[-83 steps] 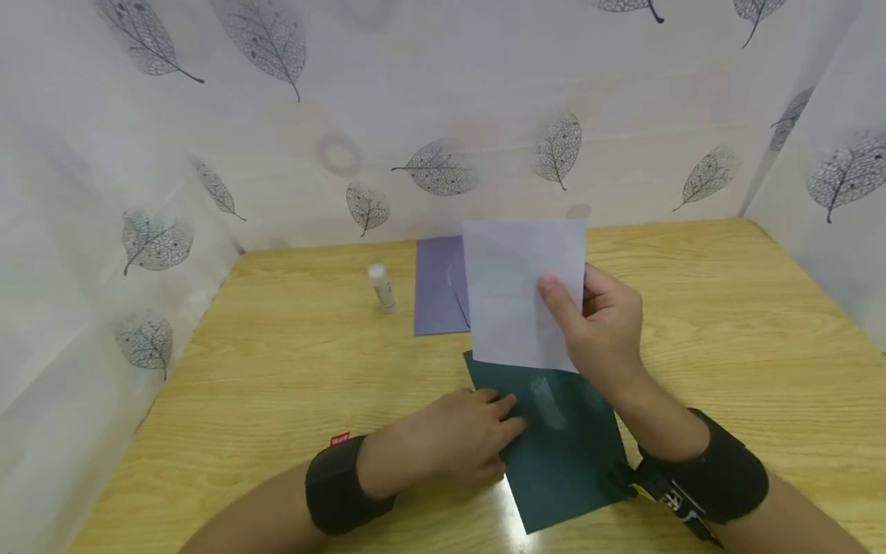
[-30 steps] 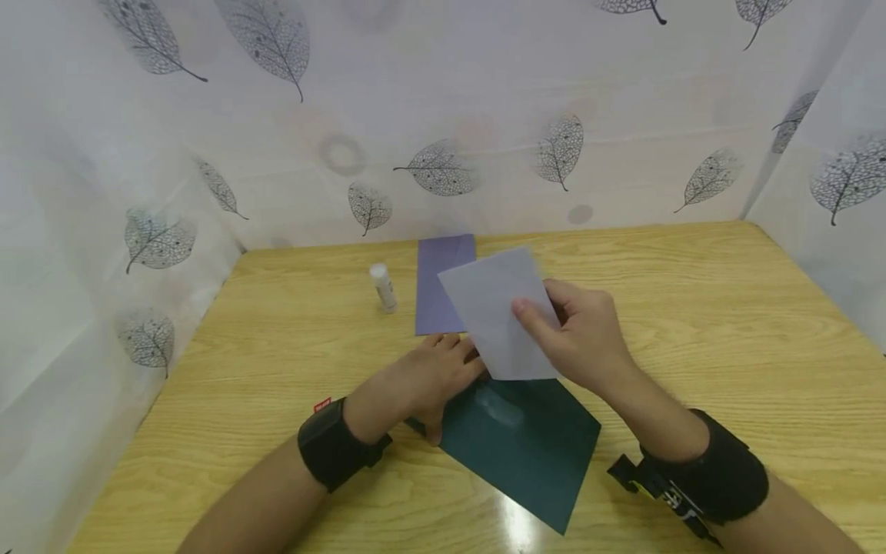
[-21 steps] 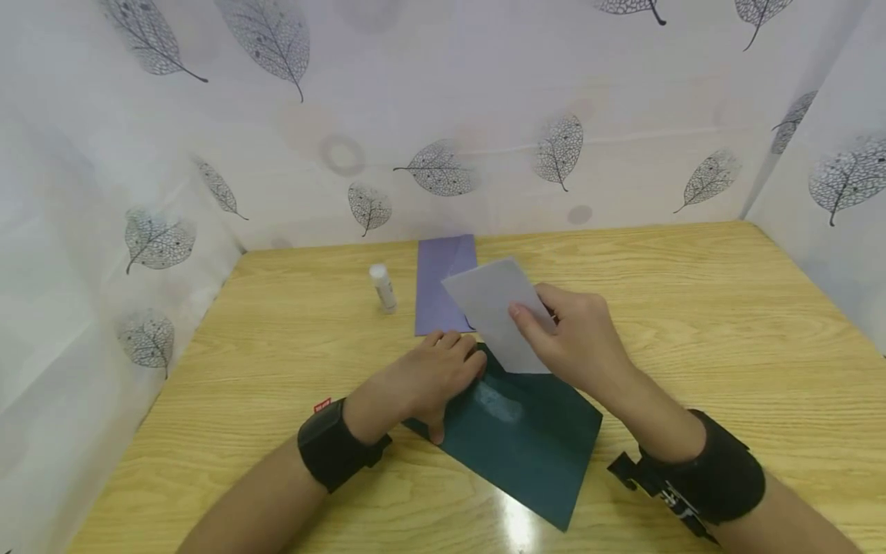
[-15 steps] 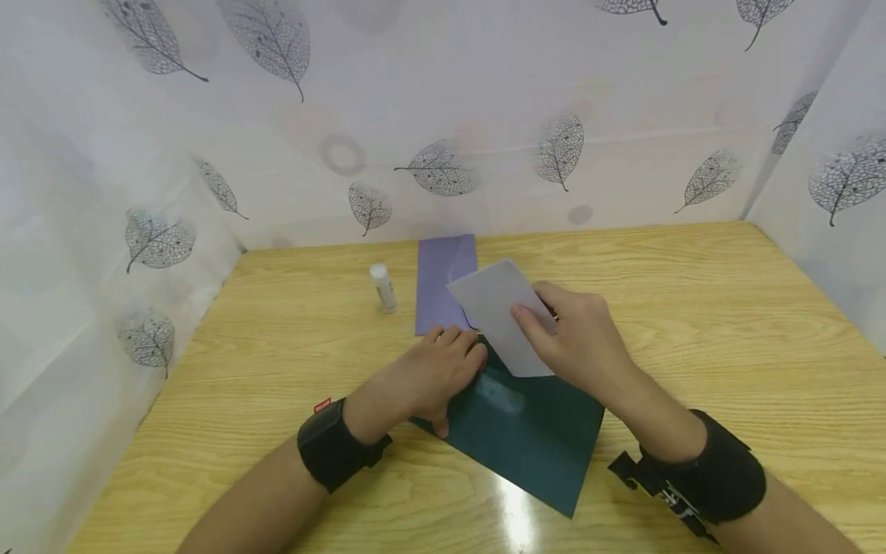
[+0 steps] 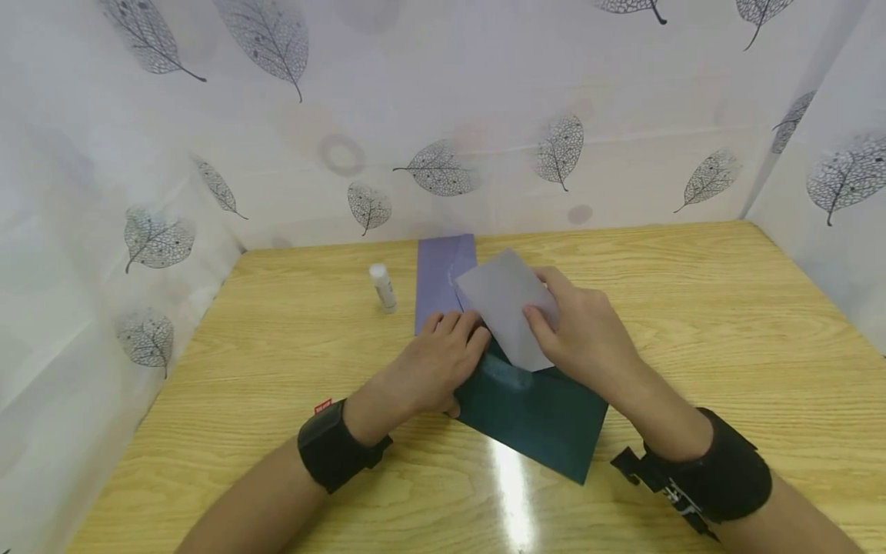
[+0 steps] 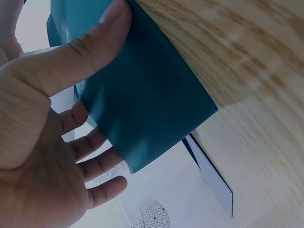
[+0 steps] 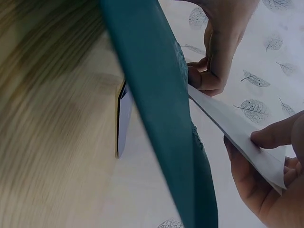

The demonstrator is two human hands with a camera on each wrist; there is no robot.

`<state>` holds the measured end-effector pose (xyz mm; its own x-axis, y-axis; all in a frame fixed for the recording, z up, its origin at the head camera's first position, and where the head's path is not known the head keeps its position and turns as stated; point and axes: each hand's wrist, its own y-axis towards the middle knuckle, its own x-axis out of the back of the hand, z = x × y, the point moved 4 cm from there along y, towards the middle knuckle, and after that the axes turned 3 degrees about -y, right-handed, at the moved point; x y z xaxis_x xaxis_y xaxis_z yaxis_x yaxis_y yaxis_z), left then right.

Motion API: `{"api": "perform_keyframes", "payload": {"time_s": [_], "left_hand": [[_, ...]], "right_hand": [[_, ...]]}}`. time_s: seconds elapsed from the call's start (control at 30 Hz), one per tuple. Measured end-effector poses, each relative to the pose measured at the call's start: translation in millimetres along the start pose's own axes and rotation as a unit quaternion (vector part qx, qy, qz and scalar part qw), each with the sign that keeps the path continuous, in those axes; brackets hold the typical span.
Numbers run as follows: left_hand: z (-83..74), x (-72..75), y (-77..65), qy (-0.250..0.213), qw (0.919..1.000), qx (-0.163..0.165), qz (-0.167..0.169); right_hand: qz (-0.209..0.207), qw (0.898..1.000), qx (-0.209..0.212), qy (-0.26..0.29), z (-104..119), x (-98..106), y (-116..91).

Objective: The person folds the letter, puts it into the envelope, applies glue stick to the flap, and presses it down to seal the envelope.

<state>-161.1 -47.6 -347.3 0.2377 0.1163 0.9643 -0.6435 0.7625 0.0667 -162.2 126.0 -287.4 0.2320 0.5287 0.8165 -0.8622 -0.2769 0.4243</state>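
My left hand (image 5: pixel 436 365) holds a dark green envelope (image 5: pixel 540 415) by its left end, thumb on the near face and fingers at the far edge in the left wrist view. A whitish glue smear shows near its upper edge. My right hand (image 5: pixel 588 331) pinches a white folded paper (image 5: pixel 501 296) between thumb and fingers. In the right wrist view the tilted envelope (image 7: pixel 156 109) is raised, and the paper's (image 7: pixel 232 121) far end comes right up to its open edge, close to the left fingertips. The envelope's lower corner overlaps the table in the head view.
Behind my hands lies a purple envelope (image 5: pixel 436 281), partly covered by the white paper. A small white-capped glue stick (image 5: pixel 383 288) stands to its left. The wooden table (image 5: pixel 277 346) is bordered by a leaf-print curtain (image 5: pixel 484 115) at the back and sides.
The left hand shifted to the envelope's upper left end and gripped it; the envelope turned and tilted up, away from the table's front. The white paper came down and leftward, tilting toward its edge.
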Motion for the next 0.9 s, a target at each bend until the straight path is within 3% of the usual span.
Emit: {"api": "perform_keyframes", "payload": {"time_s": [0.17,0.9], "left_hand": [[0.4,0.8,1.4,-0.007,0.9999,0.003,-0.014],[1.2,1.2,3.5,0.001,0.9993,0.030,-0.020]], "right_hand": [[0.022,1.000,0.003,-0.008,-2.3,-0.7,1.0],[0.068,0.995,0.003,-0.074,-8.0,0.8,-1.8]]}}
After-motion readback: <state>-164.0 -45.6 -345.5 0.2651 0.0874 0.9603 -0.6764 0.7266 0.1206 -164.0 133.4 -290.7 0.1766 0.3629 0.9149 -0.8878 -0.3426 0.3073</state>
